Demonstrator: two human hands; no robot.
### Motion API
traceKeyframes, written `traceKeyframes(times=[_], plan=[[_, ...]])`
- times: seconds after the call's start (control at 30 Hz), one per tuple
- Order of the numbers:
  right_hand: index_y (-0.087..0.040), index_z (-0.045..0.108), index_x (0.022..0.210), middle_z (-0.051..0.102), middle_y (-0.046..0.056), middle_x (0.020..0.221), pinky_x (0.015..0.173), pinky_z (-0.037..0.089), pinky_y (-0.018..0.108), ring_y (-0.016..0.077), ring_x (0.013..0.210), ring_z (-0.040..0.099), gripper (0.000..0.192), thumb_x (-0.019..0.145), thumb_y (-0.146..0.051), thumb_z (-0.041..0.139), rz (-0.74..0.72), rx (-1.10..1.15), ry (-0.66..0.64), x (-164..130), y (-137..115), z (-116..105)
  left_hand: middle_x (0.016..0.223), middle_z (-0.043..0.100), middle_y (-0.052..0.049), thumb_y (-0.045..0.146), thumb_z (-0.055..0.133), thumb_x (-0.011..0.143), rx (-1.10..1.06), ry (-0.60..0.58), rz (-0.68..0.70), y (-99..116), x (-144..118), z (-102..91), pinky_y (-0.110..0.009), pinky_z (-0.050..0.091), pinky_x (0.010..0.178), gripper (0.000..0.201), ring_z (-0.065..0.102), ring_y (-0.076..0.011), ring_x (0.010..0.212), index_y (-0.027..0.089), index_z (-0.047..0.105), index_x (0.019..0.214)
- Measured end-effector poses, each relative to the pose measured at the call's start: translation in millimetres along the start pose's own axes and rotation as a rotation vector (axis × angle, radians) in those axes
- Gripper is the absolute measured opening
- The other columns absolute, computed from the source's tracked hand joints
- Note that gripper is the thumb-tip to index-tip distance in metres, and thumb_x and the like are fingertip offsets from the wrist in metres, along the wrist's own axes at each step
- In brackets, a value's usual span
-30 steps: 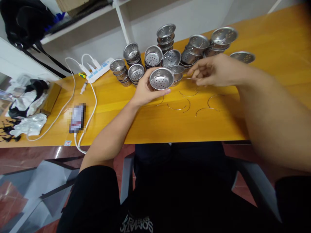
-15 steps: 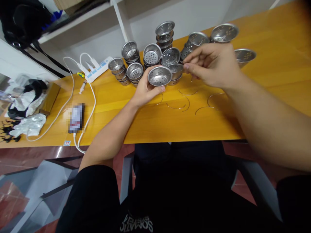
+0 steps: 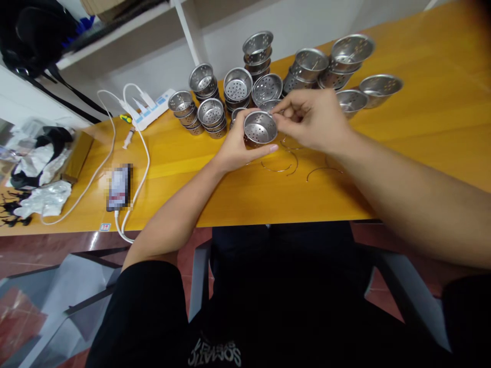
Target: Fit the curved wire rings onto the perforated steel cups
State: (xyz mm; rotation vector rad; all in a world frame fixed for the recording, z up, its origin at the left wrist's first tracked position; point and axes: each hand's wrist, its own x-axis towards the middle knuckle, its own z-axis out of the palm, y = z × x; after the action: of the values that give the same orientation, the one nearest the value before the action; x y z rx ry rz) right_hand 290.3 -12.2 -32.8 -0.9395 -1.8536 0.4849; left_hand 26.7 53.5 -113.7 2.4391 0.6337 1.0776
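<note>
Small holes dot a shiny, round metal cup [image 3: 261, 129] held above the wooden tabletop [image 3: 238, 204] in the grip of a person's left hand [image 3: 235, 147]. The right hand [image 3: 312, 118] pinches narrowly at the cup's rim; what it may hold is too small to tell.

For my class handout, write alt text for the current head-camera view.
A left hand holds a perforated metal cup above a wooden table while the right hand pinches at its rim. Thin curved wires lie nearby, with stacked metal cups behind.
</note>
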Motion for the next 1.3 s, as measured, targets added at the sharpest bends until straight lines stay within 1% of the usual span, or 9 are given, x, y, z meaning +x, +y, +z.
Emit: traceKeyframes(times=[0.13, 0.33, 0.53, 0.67, 0.77, 0.87, 1.0, 1.13, 1.3], plan=[[-0.034, 0.086, 0.109, 0.074, 0.006, 0.089, 0.079, 0.067, 0.049, 0.0265, 0.078, 0.067, 0.042, 0.113, -0.076, 0.091, 0.064, -0.044, 0.024, -2, -2, 5, 0.183, 0.048, -0.018, 0.074, 0.079, 0.116, 0.019, -0.028, -0.038, 0, 0, -0.4, -0.063, 0.048, 0.153, 0.111, 0.058, -0.0413, 0.178, 0.034, 0.011, 0.194], [-0.035, 0.084, 0.107, 0.074, 0.006, 0.086, 0.081, 0.067, 0.056, 0.0288, 0.08, 0.068, 0.053, 0.109, -0.089, 0.087, 0.125, -0.032, 0.07, -2, -2, 14, 0.178, 0.057, -0.018, 0.078, 0.092, 0.106, -0.035, 0.012, -0.12, 6, 2, -2.3, -0.063, 0.049, 0.152, 0.114, 0.062, -0.041, 0.173, 0.03, 0.027, 0.187], [-0.044, 0.083, 0.115, 0.067, 0.005, 0.079, 0.083, 0.069, 0.061, 0.0326, 0.083, 0.066, 0.048, 0.104, -0.09, 0.089, 0.216, 0.081, 0.063, -2, -15, 22, 0.174, 0.063, -0.019, 0.087, 0.1, 0.093, -0.079, -0.014, -0.132, 11, 7, -5.8, -0.063, 0.044, 0.153, 0.124, 0.062, -0.0447, 0.172, 0.027, 0.037, 0.183], [-0.037, 0.082, 0.109, 0.073, 0.007, 0.088, 0.084, 0.07, 0.057, 0.0333, 0.09, 0.072, 0.053, 0.103, -0.089, 0.09, 0.216, 0.147, 0.023, 0, -29, 16, 0.168, 0.066, -0.016, 0.089, 0.092, 0.098, -0.085, -0.013, -0.106, 4, 6, -3.3, -0.062, 0.048, 0.151, 0.115, 0.068, -0.0421, 0.166, 0.029, 0.041, 0.182], [-0.032, 0.086, 0.112, 0.079, 0.008, 0.097, 0.084, 0.07, 0.052, 0.0284, 0.087, 0.07, 0.067, 0.1, -0.098, 0.091, 0.19, 0.213, -0.103, 0, -34, 1, 0.162, 0.068, -0.011, 0.093, 0.079, 0.106, -0.116, 0.011, -0.052, -7, 5, -1.2, -0.064, 0.056, 0.144, 0.105, 0.076, -0.0383, 0.157, 0.033, 0.04, 0.183], [-0.035, 0.088, 0.117, 0.077, 0.005, 0.092, 0.08, 0.071, 0.051, 0.0271, 0.083, 0.069, 0.074, 0.088, -0.102, 0.102, 0.17, 0.287, -0.205, 0, -30, -10, 0.159, 0.07, -0.01, 0.095, 0.077, 0.105, -0.149, 0.012, -0.035, -14, 5, -1.3, -0.061, 0.063, 0.138, 0.103, 0.081, -0.0349, 0.149, 0.034, 0.043, 0.181], [-0.034, 0.082, 0.106, 0.073, 0.004, 0.085, 0.077, 0.069, 0.049, 0.027, 0.082, 0.069, 0.074, 0.078, -0.095, 0.113, 0.184, 0.338, -0.199, 2, -22, -10, 0.162, 0.068, -0.011, 0.091, 0.084, 0.102, -0.162, -0.004, -0.012, -17, 4, 0.2, -0.059, 0.064, 0.137, 0.107, 0.08, -0.0345, 0.151, 0.032, 0.043, 0.18], [-0.031, 0.076, 0.101, 0.069, 0.002, 0.078, 0.066, 0.058, 0.045, 0.0228, 0.068, 0.062, 0.079, 0.079, -0.099, 0.11, 0.186, 0.347, -0.207, 4, -19, -3, 0.163, 0.066, -0.011, 0.079, 0.084, 0.106, -0.119, 0.003, -0.044, -24, 3, 5.5, -0.059, 0.064, 0.136, 0.103, 0.078, -0.0343, 0.152, 0.032, 0.038, 0.185], [-0.033, 0.075, 0.099, 0.069, 0.001, 0.075, 0.063, 0.058, 0.046, 0.0234, 0.066, 0.061, 0.078, 0.078, -0.1, 0.109, 0.189, 0.329, -0.187, 6, -14, 3, 0.167, 0.063, -0.014, 0.075, 0.086, 0.104, -0.149, -0.011, -0.029, -29, 6, 4.7, -0.06, 0.06, 0.14, 0.099, 0.074, -0.0351, 0.154, 0.029, 0.041, 0.18]])
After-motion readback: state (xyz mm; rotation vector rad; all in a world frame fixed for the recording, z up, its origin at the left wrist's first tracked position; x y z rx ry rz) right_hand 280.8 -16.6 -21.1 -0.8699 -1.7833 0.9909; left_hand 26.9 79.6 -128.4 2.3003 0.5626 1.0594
